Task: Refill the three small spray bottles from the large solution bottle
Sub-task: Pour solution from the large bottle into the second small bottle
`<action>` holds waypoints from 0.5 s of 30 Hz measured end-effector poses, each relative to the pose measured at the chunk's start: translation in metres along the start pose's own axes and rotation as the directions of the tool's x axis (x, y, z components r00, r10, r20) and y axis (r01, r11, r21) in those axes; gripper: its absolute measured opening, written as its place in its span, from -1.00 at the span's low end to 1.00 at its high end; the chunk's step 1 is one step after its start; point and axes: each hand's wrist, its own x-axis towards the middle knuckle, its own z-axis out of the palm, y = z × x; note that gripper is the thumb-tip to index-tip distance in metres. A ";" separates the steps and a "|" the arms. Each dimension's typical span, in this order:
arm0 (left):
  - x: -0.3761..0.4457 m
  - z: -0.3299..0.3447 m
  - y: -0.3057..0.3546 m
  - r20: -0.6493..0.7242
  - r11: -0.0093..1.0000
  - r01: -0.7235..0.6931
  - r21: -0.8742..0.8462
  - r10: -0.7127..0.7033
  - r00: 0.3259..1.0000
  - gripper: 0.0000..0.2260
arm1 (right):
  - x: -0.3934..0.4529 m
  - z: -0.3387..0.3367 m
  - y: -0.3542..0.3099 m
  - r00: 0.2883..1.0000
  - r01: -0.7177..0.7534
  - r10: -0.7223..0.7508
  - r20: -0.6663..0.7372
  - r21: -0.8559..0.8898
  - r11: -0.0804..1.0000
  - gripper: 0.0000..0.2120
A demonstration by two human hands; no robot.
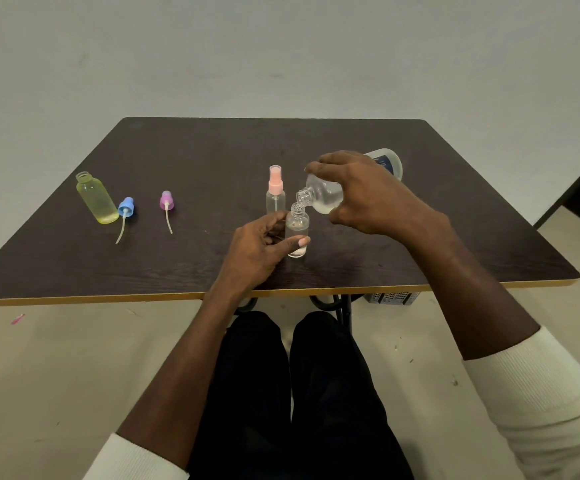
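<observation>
Left hand (pixel 260 247) around bottle (pixel 297 233) (upright)

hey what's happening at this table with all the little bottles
A person is refilling small spray bottles. The right hand tips the large solution bottle so its mouth meets the open neck of a small clear bottle, which the left hand steadies on the table. Behind it stands a pink-capped spray bottle. To the left, a yellow bottle stands uncapped, with a blue spray top and a purple spray top lying loose beside it.
</observation>
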 end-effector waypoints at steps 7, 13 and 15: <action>-0.001 0.001 0.001 -0.007 1.000 0.004 -0.005 -0.004 1.000 -0.59 | 0.001 0.002 0.001 1.000 0.001 -0.001 -0.006 0.003 1.000 -0.27; -0.001 0.001 0.001 -0.007 1.000 0.002 0.007 -0.002 1.000 -0.58 | 0.001 0.001 0.001 1.000 0.002 -0.002 -0.006 0.001 1.000 -0.26; -0.001 0.001 0.001 -0.010 1.000 0.002 0.008 -0.001 1.000 -0.58 | 0.000 0.001 0.001 1.000 -0.001 0.001 -0.002 -0.002 1.000 -0.26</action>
